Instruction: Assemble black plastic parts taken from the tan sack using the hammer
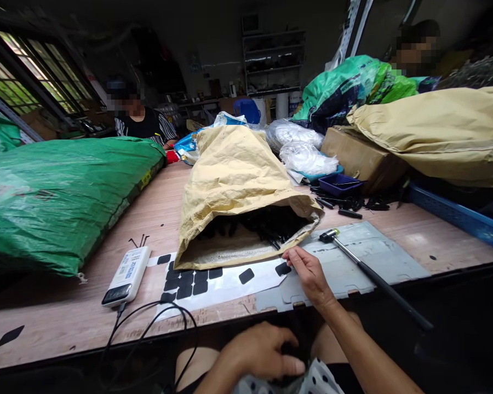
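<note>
A tan paper sack (234, 175) lies on the table with its mouth facing me, and many slim black pieces (267, 225) show in the dark inside. The fingers of my right hand (310, 276) are pinched on the lower rim of that mouth, at its right corner. Below the table edge, over my lap, my left hand (265, 350) hangs with thumb and fingers apart and nothing between them. A white sheet with black rounded-square stickers (248, 276) extends from under the sack towards my right hand.
A hammer (378, 276) lies across a grey plate (378, 246) on the right. Left are a white power bank (127, 276) with a black cable and a bulging green sack (66, 202). A purple tray (340, 185) and a cardboard box (359, 156) stand behind. Two people are further back.
</note>
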Available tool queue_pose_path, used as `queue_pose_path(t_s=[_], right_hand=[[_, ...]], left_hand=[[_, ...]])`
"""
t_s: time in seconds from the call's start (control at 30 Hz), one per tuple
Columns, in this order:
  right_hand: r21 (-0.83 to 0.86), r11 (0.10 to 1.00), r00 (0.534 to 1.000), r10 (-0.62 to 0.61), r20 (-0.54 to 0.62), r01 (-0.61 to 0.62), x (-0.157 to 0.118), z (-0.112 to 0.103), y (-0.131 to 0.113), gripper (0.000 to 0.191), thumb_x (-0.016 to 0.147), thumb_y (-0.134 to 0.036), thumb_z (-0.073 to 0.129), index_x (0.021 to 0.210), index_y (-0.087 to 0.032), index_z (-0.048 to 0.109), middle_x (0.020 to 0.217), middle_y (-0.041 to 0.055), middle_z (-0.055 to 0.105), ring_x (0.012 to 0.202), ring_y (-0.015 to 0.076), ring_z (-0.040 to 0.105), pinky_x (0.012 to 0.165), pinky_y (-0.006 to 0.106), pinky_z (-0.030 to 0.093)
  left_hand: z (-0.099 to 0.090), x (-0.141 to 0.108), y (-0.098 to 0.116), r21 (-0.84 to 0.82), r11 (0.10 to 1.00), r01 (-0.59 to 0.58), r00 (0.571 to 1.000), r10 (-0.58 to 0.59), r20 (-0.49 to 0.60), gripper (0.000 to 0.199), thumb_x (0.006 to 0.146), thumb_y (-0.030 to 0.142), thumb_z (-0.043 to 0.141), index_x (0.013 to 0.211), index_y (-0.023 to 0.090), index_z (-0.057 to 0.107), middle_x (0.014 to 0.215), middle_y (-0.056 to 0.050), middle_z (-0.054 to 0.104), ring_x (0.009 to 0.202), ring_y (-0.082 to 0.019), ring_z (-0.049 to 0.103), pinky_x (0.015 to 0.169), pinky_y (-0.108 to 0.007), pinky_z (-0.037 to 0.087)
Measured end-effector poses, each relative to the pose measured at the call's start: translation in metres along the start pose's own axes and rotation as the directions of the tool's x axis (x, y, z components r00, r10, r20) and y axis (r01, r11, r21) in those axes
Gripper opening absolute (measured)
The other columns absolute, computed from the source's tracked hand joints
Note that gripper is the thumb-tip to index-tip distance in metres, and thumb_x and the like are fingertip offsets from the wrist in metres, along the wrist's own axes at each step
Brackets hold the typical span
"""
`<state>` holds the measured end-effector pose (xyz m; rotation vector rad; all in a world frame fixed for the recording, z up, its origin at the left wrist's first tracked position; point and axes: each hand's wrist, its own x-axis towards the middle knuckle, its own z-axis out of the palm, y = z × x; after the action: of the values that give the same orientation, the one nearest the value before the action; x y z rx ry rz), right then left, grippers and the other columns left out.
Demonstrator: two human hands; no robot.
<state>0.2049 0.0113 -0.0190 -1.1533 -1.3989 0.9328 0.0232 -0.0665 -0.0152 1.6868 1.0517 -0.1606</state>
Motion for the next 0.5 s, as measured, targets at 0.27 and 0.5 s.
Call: queue_pose_path(t_s=[0.27, 0.5], right_hand=[[-0.016, 1.0, 1.0, -0.012, 0.025, 0.013, 0.0, 0.0, 0.003, 0.039, 0.099, -0.051, 0.046, 0.084, -0.02, 0.066, 0.076, 0.0013, 0.06, 0.074, 0.0164, 0.054, 0.071, 0.028, 0.042], [-0.042, 0.998, 0.998, -0.055, 0.035, 0.056, 0.001, 0.001, -0.002, 0.038, 0.099, -0.046, 0.046, 0.081, -0.019, 0.065, 0.076, 0.0018, 0.06, 0.075, 0.0162, 0.056, 0.071, 0.028, 0.043]], left_hand=[[-0.159, 0.021, 0.001, -0.112, 0.976, 0.189, 0.329, -0.17, -0.929, 0.043, 0.093, 0.048, 0.053, 0.117, 0.014, 0.065, 0.105, -0.018, 0.072, 0.104, -0.034, 0.067, 0.083, -0.042, 0.053], [-0.224, 0.057, -0.029, -0.083, 0.961, 0.265, 0.168, -0.131, -0.977, 0.044, 0.099, 0.04, 0.05, 0.132, 0.011, 0.058, 0.144, -0.019, 0.055, 0.148, -0.037, 0.031, 0.12, -0.051, 0.026]])
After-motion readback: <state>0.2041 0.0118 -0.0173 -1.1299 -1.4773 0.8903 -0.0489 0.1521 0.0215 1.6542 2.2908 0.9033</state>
